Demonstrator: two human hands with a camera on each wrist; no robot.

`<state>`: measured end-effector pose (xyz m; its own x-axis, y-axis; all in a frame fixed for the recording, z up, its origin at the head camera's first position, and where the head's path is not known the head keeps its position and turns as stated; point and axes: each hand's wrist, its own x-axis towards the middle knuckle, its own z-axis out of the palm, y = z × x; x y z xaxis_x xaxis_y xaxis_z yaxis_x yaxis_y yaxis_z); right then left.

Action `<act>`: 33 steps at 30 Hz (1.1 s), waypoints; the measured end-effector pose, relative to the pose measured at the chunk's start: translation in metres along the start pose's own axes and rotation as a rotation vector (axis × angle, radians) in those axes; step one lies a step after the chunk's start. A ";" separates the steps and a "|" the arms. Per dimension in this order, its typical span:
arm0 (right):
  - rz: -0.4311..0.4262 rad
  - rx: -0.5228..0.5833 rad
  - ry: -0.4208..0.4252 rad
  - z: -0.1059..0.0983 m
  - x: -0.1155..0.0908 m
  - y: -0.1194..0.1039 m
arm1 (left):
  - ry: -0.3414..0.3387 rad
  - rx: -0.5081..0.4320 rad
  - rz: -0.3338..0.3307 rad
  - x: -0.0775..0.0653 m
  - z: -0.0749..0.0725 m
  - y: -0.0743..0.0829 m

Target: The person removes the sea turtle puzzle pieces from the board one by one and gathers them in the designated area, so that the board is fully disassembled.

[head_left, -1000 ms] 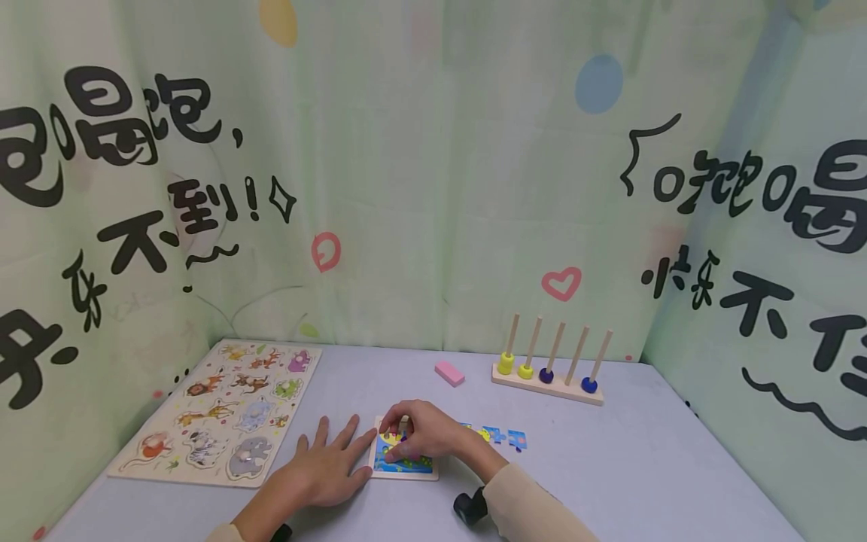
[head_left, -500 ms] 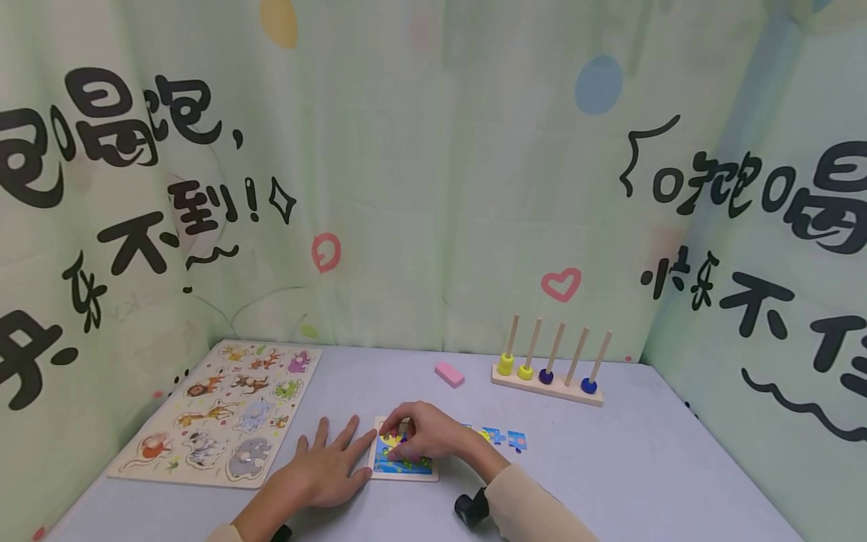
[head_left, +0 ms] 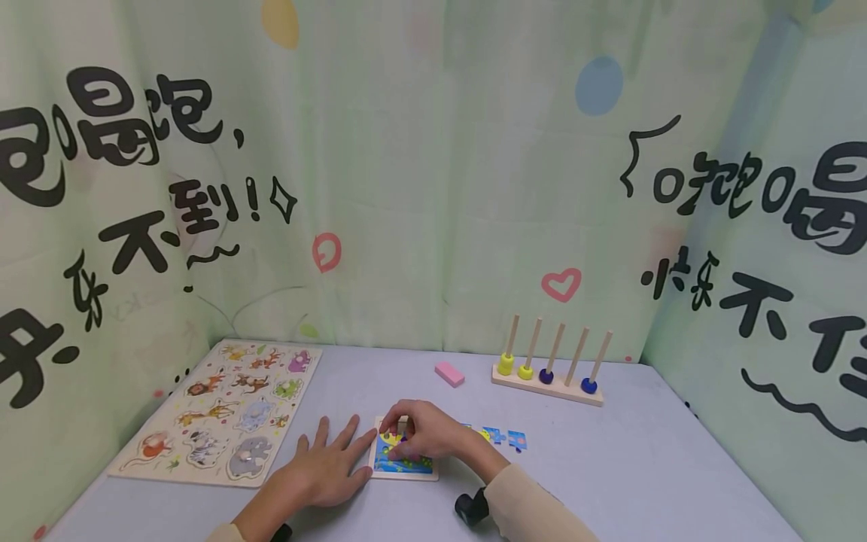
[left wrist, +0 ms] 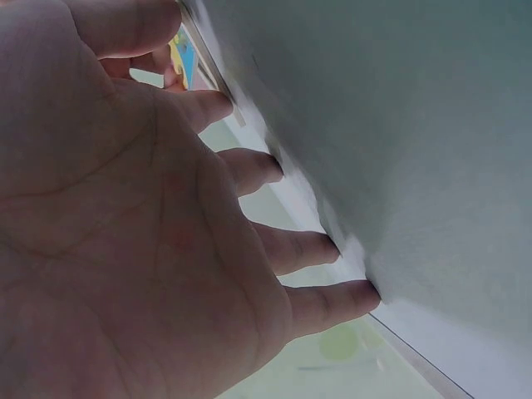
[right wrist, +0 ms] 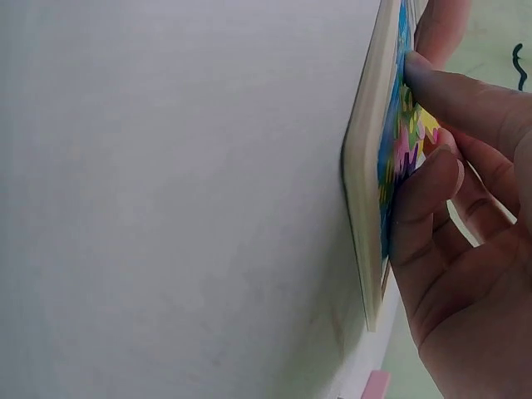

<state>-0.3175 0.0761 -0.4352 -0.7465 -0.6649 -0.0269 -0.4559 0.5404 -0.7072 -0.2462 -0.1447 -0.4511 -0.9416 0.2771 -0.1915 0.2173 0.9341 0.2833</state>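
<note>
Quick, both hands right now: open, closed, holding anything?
Left hand: open, fingers spread on the table beside the puzzle board.
Right hand: thumb on the puzzle board, fingers bent; can't tell whether it grips anything.

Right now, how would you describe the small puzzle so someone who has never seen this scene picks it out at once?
In the head view, follow the pale table down to where the left hand and the right hand come close. The small puzzle lies flat there, partly under the right hand. Its pale frame sets it apart from the loose pieces, its small size from the animal board.
</note>
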 end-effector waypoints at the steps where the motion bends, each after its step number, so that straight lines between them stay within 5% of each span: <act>1: -0.002 0.001 0.001 0.000 0.000 0.000 | -0.003 -0.006 -0.004 -0.002 -0.002 0.002; 7: -0.004 0.002 -0.008 0.000 0.000 0.002 | 0.003 -0.002 -0.011 -0.008 -0.010 0.007; 18: 0.047 0.027 -0.033 -0.002 -0.001 0.006 | 0.024 0.009 0.014 0.011 0.013 -0.012; 33: 0.039 0.070 -0.061 -0.005 -0.001 0.005 | 0.029 0.016 0.000 0.015 0.017 -0.014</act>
<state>-0.3214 0.0824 -0.4355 -0.7311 -0.6754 -0.0965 -0.3905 0.5302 -0.7526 -0.2589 -0.1500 -0.4735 -0.9484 0.2712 -0.1642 0.2216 0.9374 0.2687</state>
